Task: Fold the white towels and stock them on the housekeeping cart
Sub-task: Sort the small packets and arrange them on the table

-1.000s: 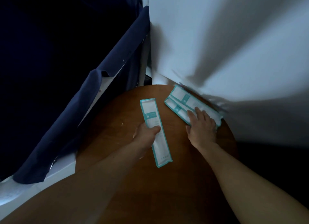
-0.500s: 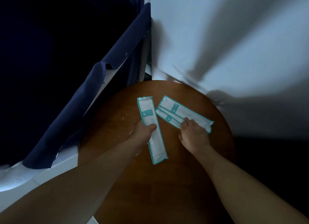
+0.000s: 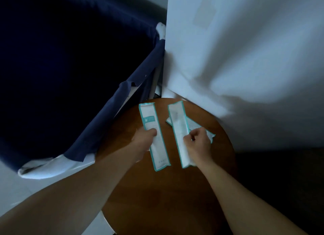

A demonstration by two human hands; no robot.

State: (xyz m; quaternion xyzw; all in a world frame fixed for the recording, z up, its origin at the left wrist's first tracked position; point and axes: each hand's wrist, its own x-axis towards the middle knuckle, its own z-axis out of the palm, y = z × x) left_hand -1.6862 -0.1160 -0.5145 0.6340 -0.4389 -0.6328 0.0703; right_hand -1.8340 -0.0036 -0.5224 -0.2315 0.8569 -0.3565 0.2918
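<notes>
**Three teal-edged white packets at the 12 o'clock side of a round wooden table, as I saw them through the head camera.**
The left packet sat toward 11 o'clock, and the left hand pinched it at mid-length, thumb on top. The right packet sat toward 1 o'clock. The right hand gripped it in curled fingers, and it crossed over a third packet lying on the wood. Navy fabric hung at 10 o'clock and white cloth at 2 o'clock. I could not tell what the packets contained.

The right grip, flat before, now pinches the top packet, swung parallel to the left packet.
</notes>
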